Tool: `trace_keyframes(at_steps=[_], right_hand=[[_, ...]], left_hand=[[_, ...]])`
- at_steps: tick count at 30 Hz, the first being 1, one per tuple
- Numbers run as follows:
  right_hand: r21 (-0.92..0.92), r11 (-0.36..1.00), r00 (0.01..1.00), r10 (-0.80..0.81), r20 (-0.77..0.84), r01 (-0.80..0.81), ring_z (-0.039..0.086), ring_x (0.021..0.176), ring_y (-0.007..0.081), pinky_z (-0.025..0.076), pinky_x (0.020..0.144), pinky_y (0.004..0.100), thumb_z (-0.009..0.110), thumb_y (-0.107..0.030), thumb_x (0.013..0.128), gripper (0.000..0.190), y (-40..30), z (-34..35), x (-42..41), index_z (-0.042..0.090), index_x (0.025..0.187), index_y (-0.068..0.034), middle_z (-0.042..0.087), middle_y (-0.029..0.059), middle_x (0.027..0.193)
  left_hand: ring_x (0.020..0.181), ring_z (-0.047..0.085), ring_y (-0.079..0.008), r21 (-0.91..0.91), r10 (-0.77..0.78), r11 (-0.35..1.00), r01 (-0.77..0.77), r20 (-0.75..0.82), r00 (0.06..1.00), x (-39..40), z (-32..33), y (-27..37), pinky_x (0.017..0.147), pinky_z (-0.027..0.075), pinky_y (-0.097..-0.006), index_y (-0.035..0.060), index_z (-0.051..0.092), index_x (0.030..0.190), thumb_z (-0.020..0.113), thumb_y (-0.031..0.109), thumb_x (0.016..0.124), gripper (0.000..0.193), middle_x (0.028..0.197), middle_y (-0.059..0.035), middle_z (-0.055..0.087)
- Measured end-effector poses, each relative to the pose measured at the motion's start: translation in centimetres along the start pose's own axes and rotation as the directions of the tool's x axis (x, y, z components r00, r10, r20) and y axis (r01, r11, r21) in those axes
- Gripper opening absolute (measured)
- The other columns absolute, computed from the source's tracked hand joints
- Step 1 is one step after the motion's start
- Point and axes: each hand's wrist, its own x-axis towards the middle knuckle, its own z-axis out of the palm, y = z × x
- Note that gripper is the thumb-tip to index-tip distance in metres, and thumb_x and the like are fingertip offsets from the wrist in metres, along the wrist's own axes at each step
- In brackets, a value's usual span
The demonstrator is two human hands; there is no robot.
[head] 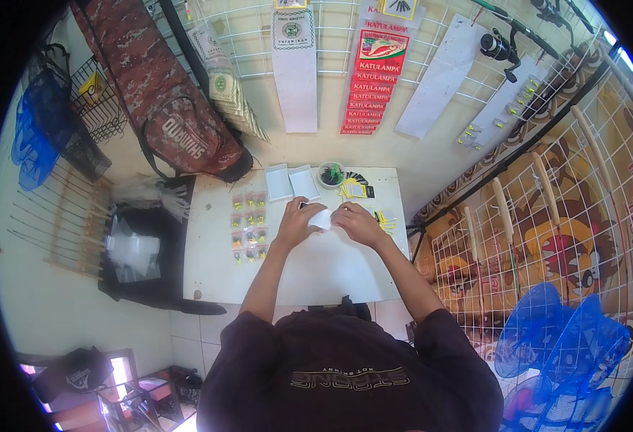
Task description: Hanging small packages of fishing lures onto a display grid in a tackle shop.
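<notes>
Over the white table, my left hand holds the left side of a small white paper or packet. At its right edge are the fingers of my right hand, bent and close together. Small clear bags with dark and yellow items lie in rows to the left. Behind my hands sit two shallow white trays and a round tub with dark and green contents. Yellow-edged cards are fanned beside the tub, and more yellow-edged cards lie right of my right hand.
A camouflage rod bag leans at the table's back left. A black surface with clear plastic bags adjoins the left side. Strips of red bait packets hang on the wall grid. Blue nets and a wire rack stand at the right.
</notes>
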Motion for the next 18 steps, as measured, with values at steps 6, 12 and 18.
trace_keyframes(at_steps=[6, 12, 18], right_hand=[[0.003, 1.0, 1.0, 0.021, 0.009, -0.021, 0.055, 0.1, 0.0244, 0.045, 0.088, 0.037, 0.07, -0.012, 0.074, 0.022, -0.4, -0.2, 0.4, 0.064, 0.095, -0.01, 0.064, 0.0041, 0.097], [0.09, 0.984, 0.981, 0.162, -0.105, -0.153, 0.055, 0.098, 0.0234, 0.046, 0.086, 0.0366, 0.071, -0.014, 0.077, 0.007, -0.2, 0.1, 0.7, 0.069, 0.081, -0.009, 0.065, 0.0038, 0.085], [0.348, 0.851, 0.878, 0.46, -0.13, -0.394, 0.053, 0.071, 0.0129, 0.045, 0.065, 0.027, 0.075, -0.015, 0.078, 0.013, -0.2, 0.9, 0.5, 0.07, 0.088, -0.008, 0.064, 0.0032, 0.083]], left_hand=[[0.113, 0.047, -0.0257, -0.071, -0.029, 0.997, 0.034, 0.077, 0.997, 0.3, -0.7, 0.2, 0.099, 0.036, -0.0384, 0.0167, 0.064, 0.118, 0.082, 0.027, 0.059, 0.062, 0.117, 0.001, 0.064], [0.117, 0.047, -0.0274, -0.05, -0.037, 0.998, 0.04, 0.076, 0.996, -0.2, -0.8, -0.5, 0.098, 0.037, -0.0406, 0.0163, 0.062, 0.122, 0.076, 0.036, 0.073, 0.055, 0.118, -0.0037, 0.063], [0.118, 0.048, -0.0266, 0.064, 0.091, 0.994, -0.083, -0.138, 0.986, -0.1, -0.3, 0.9, 0.097, 0.037, -0.0423, 0.0113, 0.056, 0.126, 0.076, 0.036, 0.072, 0.064, 0.118, -0.0046, 0.062]])
